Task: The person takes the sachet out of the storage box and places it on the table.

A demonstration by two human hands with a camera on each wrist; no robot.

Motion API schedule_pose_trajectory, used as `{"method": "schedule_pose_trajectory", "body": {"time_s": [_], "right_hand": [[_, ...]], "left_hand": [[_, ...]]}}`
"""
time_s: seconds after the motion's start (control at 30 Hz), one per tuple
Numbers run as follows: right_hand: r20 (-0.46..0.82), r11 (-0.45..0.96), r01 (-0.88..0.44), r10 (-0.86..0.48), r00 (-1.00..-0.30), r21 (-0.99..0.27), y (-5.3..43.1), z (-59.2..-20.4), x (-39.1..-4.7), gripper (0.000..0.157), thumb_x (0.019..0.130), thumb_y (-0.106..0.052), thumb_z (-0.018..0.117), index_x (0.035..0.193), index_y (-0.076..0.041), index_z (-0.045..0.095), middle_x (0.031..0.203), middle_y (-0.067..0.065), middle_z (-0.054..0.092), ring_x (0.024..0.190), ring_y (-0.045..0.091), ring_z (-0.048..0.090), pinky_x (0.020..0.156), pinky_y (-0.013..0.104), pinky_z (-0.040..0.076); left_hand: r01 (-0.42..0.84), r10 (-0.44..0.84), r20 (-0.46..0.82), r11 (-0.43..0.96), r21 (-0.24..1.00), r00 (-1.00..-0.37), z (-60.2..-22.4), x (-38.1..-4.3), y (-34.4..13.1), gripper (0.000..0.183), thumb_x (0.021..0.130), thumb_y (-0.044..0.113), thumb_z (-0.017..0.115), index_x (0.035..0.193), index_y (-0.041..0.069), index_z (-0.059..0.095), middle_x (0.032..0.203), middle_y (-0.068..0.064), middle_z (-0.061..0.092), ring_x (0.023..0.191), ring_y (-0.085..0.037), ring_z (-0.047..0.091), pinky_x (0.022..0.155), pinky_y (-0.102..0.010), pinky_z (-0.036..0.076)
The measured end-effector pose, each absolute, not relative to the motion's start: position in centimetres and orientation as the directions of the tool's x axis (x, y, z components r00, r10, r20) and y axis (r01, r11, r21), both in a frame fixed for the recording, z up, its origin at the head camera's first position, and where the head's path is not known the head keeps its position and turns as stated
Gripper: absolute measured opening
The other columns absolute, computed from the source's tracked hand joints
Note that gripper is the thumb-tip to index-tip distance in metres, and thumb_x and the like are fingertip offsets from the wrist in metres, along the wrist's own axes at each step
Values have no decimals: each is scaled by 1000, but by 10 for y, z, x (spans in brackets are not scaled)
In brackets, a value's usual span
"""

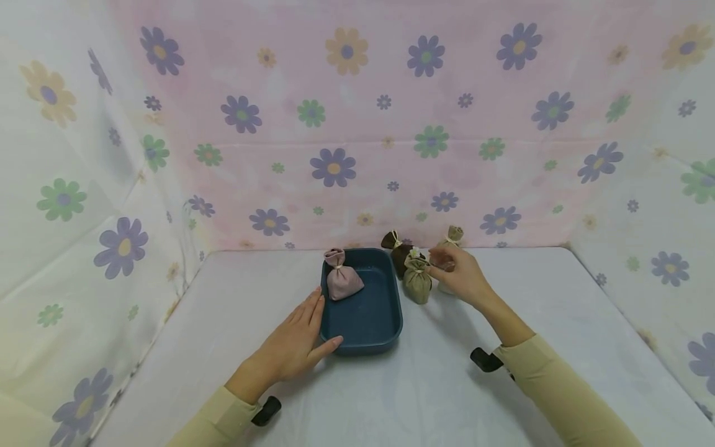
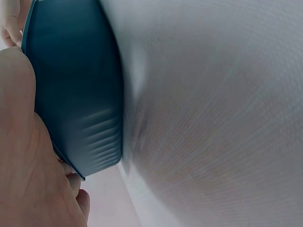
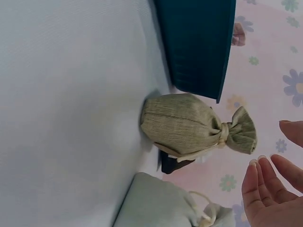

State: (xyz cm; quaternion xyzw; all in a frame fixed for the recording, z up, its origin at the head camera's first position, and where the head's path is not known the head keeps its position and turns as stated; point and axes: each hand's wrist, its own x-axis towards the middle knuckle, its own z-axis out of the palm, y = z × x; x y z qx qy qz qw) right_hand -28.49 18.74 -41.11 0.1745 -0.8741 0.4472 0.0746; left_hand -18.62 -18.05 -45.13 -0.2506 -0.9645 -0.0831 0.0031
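Observation:
A dark blue rectangular tray (image 1: 368, 323) stands on the table. My left hand (image 1: 296, 338) rests along its left side, with extended fingers at the rim and the thumb over the near corner. Inside lies a pink tied cloth pouch (image 1: 343, 282). My right hand (image 1: 460, 276) hovers beside an olive-green pouch (image 1: 417, 287), fingers gently bent and nothing between them. In the right wrist view a gap separates the fingertips from the tied neck of that olive pouch (image 3: 182, 120). A pale grey-green pouch (image 3: 156, 203) is close by, partly hidden behind the hand in the head view.
Behind the olive pouch leans a dark brown pouch (image 1: 401, 257), a small white flower (image 1: 414, 252) showing between them. White cloth covers the table (image 1: 357, 397). A flower-patterned curtain (image 1: 357, 124) rises at the table's back edge and along both sides.

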Motion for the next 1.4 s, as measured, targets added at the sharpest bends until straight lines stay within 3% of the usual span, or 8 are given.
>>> {"method": "schedule_pose_trajectory", "body": {"time_s": [0.37,0.83,1.4], "right_hand": [[297,481,-413,-301,-906,-773,164,-405,-284,41,93,-7,75,130,6,63,125,23,63,105,34,66,89,48,56],[255,445,-434,-405,-878,-783,115,-405,-294,41,94,-14,75,131,1,64,127,20,66,104,29,67,90,44,57],[133,441,-338,-433,-892,-831,61,-431,-305,39,97,-14,72,133,-1,64,130,18,66,111,30,65,88,43,57]], "left_hand": [[477,475,49,864,163,-878,-455,-187,-182,99,102,72,29,161,-7,16,171,-21,3,158,-33,10,125,-49,20],[471,473,33,866,168,-880,-456,-189,-181,102,100,76,24,161,-5,13,171,-18,-1,158,-29,5,126,-47,18],[464,468,20,870,165,-884,-456,-189,-182,102,100,76,22,162,-5,12,171,-17,-2,158,-30,6,126,-47,18]]}}
